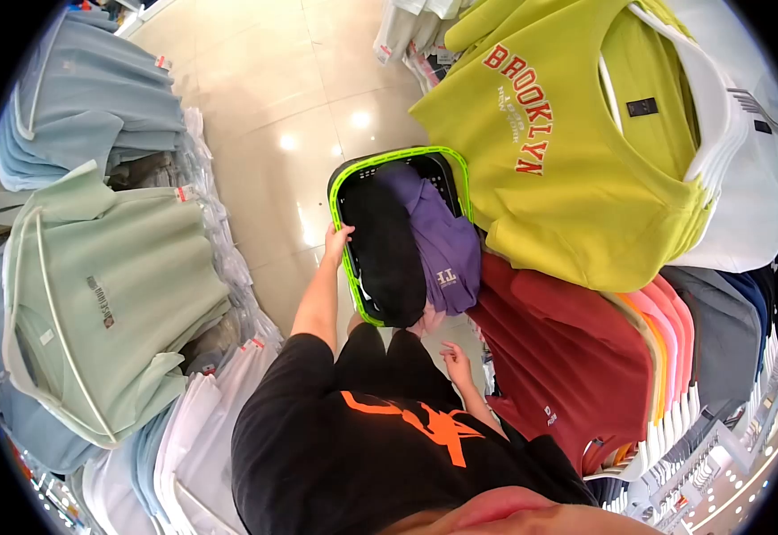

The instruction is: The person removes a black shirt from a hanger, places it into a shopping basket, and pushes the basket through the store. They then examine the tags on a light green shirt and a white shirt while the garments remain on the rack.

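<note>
The left hand (336, 239) is closed on the near-left rim of a black shopping basket (400, 154) with a bright green edge. The fingers look curled over that edge, though they are small in this view and the wrap is hard to make out fully. The basket hangs out in front of the person, just past the hand and over the pale tiled floor (273, 89).

Inside it, right beside the grip, lies a black garment (384, 254). A purple garment (447, 245) lies against the black one's far side and spills over the rim.

The right hand (456, 361) is lower and nearer the body than the gripping hand. Its fingers are loosely spread and it holds nothing. It sits just beside a row of red shirts (567, 357); whether it touches them cannot be told.

Beyond the basket, on the side away from the grip, a yellow-green sweatshirt (567, 187) printed BROOKLYN hangs above the red shirts. Out on the grip's other side, well apart from it, hang a mint-green shirt (103, 294) and some blue-grey shirts (86, 98).
</note>
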The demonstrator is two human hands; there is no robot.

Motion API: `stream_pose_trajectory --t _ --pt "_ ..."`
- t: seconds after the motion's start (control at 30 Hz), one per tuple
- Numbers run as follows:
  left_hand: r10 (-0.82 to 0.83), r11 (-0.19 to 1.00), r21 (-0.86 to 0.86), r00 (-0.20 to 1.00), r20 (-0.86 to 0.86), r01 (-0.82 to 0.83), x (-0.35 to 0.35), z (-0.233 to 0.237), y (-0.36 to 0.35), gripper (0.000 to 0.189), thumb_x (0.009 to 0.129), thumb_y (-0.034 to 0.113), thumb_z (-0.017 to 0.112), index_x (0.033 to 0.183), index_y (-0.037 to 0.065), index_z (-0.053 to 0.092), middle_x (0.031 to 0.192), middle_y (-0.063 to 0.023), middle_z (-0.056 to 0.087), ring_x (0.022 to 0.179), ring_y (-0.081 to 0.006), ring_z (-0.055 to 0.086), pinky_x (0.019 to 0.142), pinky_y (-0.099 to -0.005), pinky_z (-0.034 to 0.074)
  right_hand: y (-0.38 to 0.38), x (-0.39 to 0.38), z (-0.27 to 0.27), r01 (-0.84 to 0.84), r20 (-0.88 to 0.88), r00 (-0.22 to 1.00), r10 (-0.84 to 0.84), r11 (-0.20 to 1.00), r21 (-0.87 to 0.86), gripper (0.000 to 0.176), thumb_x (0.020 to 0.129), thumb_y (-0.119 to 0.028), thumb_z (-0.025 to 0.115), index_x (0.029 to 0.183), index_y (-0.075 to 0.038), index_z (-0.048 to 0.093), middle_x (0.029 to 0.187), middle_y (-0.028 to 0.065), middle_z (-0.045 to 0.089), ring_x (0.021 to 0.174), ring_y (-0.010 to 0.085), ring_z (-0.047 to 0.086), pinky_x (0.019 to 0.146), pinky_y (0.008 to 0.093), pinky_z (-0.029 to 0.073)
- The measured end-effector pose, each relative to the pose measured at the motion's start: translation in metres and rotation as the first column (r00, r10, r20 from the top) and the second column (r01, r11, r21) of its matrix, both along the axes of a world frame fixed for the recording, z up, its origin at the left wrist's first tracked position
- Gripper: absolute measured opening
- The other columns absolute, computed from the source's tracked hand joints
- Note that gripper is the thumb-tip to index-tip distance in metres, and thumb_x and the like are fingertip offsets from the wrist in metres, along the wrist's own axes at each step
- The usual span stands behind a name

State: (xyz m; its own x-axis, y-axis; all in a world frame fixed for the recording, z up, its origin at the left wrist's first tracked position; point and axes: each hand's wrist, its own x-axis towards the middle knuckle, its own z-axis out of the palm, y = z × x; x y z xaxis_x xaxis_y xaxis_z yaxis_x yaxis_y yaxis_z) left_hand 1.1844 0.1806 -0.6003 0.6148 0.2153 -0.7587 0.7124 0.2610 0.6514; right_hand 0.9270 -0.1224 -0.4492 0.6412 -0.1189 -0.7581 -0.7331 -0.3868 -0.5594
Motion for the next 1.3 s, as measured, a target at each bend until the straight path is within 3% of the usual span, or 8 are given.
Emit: stream_pose_trajectory --t 0.2,0.3,0.47,0.77,0.9,0.93,1.1,1.3 --pt "0.006 1.0 -0.02 0.988 0.157 -0.003 -0.076 0.097 -0.003 0.015 0.068 0.01 0.06 0.062 0.009 0.046 0.055 0.0033 0.045 0.048 -0.0073 0.039 0.045 -0.0224 0.029 0.002 0.076 0.095 -0.007 0.285 0.958 0.04 0.993 -0.118 0.039 0.079 0.001 0.044 0.117 -0.008 0.043 0.089 0.0104 0.06 0.074 0.0173 0.057 0.068 0.0267 0.044" --pt "-0.185 0.982 0.012 0.96 0.212 0.187 -0.132 0.125 -0.006 0.015 0.066 0.009 0.063 0.061 0.008 0.048 0.055 0.0023 0.046 0.05 -0.0073 0.041 0.046 -0.0236 0.032 0.011 0.129 0.154 0.039 0.649 0.709 0.274 0.905 -0.425 0.056 0.071 0.004 0.05 0.124 -0.001 0.033 0.125 0.0203 0.033 0.114 0.0367 0.035 0.094 0.0397 0.032" --pt "-0.39 0.921 0.083 0.892 0.229 0.381 -0.201 0.182 -0.016 0.017 0.067 0.01 0.065 0.059 0.003 0.052 0.058 -0.0002 0.052 0.055 -0.0099 0.047 0.052 -0.0265 0.039 0.021 0.14 0.236 -0.116 0.337 0.663 0.669 0.536 -0.836 0.065 0.064 -0.001 0.057 0.125 -0.017 0.038 0.131 0.0163 0.028 0.124 0.0385 0.018 0.1 0.0518 0.017" --pt "-0.73 0.683 0.489 0.486 0.48 0.542 -0.275 0.255 -0.031 0.015 0.063 0.015 0.064 0.064 0.002 0.056 0.062 -0.014 0.054 0.059 -0.028 0.053 0.054 -0.0334 0.041 -0.017 0.049 0.248 -0.245 0.315 0.59 0.744 0.536 -0.807 0.076 0.062 0.002 0.056 0.13 -0.018 0.03 0.132 0.0141 0.027 0.124 0.0402 0.018 0.1 0.0528 0.016" --pt "-0.765 0.641 0.573 0.36 0.534 0.51 -0.325 0.288 -0.049 0.013 0.063 0.015 0.061 0.063 0.004 0.056 0.06 -0.0157 0.053 0.06 -0.0329 0.053 0.056 -0.038 0.042 -0.045 0.01 0.242 -0.469 0.127 0.582 0.803 0.46 -0.755 0.029 0.06 0.0 0.056 0.087 -0.01 0.058 0.094 0.0123 0.057 0.104 0.0298 0.046 0.098 0.0507 0.022" --pt "-0.783 0.622 0.608 0.377 0.494 0.493 -0.338 0.295 -0.055 0.012 0.062 0.015 0.061 0.064 0.004 0.056 0.06 -0.0154 0.053 0.06 -0.0331 0.053 0.057 -0.0387 0.041 -0.053 -0.003 0.236 -0.355 0.258 0.464 0.847 0.445 -0.822 0.006 0.06 -0.007 0.058 0.066 -0.009 0.056 0.069 0.0102 0.059 0.08 0.0253 0.057 0.09 0.0455 0.035" --pt "-0.897 0.429 0.745 0.34 0.284 0.511 -0.412 0.333 -0.099 0.012 0.06 0.016 0.06 0.067 0.007 0.057 0.059 -0.0142 0.054 0.061 -0.0338 0.053 0.057 -0.0402 0.041 -0.107 -0.101 0.21 -0.761 0.056 0.323 0.945 0.295 -0.577 0.016 0.06 -0.024 0.058 0.066 -0.01 0.061 0.061 0.0132 0.058 0.061 0.0313 0.058 0.057 0.0418 0.046" --pt "-0.971 0.202 0.717 0.23 0.06 0.667 -0.483 0.336 -0.157 0.017 0.067 0.015 0.055 0.084 0.012 0.06 0.069 -0.0146 0.059 0.07 -0.0327 0.058 0.061 -0.0415 0.045 -0.117 -0.183 0.177 -0.769 0.165 0.353 0.921 0.386 -0.51 0.021 0.058 -0.026 0.062 0.068 -0.008 0.062 0.067 0.0139 0.059 0.067 0.0311 0.058 0.061 0.0412 0.046"
